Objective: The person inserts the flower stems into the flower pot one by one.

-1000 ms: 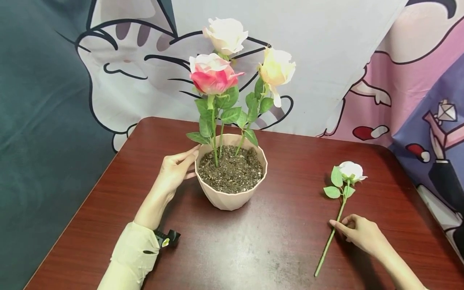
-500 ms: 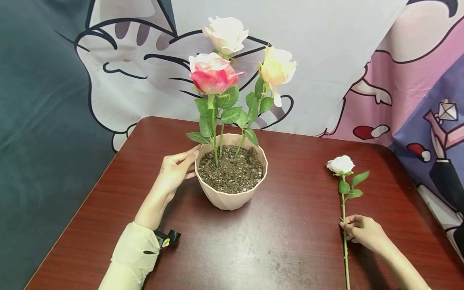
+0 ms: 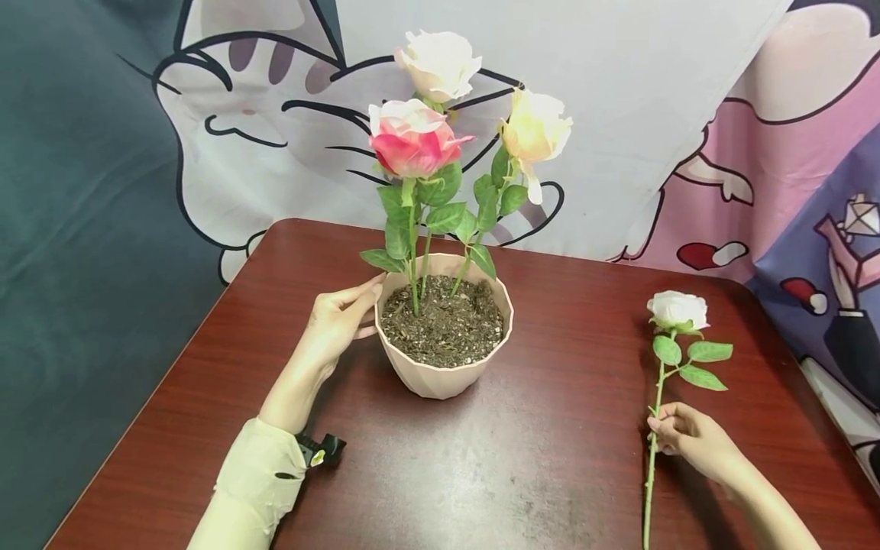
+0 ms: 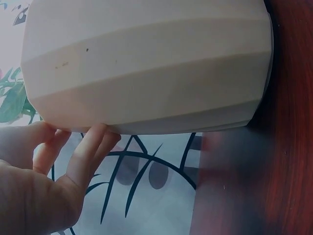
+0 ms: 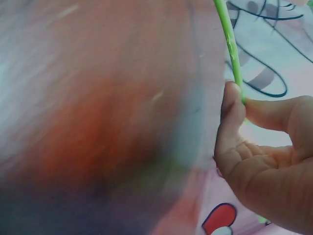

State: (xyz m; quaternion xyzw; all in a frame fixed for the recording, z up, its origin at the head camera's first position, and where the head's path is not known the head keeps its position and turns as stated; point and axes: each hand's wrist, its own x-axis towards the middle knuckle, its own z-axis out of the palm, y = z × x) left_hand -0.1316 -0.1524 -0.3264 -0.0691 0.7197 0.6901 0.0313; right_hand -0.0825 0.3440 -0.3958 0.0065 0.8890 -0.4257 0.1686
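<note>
A beige faceted flowerpot [image 3: 440, 380] filled with dark soil [image 3: 447, 328] stands left of the table's middle. Three roses rise from the soil: a pink-and-white rose [image 3: 415, 141], a cream rose [image 3: 440, 67] and a yellow rose [image 3: 536, 130]. My left hand [image 3: 337, 321] touches the pot's left side near the rim; in the left wrist view its fingertips [image 4: 100, 128] lie against the outer wall. At the right, my right hand [image 3: 694, 439] pinches the green stem [image 5: 232, 46] of a white rose [image 3: 677, 312] between thumb and fingers. The stem's lower end is cut off by the frame.
The reddish-brown table [image 3: 550, 428] has its back edge along a printed cloth backdrop [image 3: 619, 153] with cartoon figures. A black strap mount [image 3: 323, 451] sits at the left wrist, beside a cream sleeve [image 3: 257, 473].
The white rose has turned in my right hand: its leaves now point right and its stem stands nearly upright in view. My left hand keeps its place at the pot.
</note>
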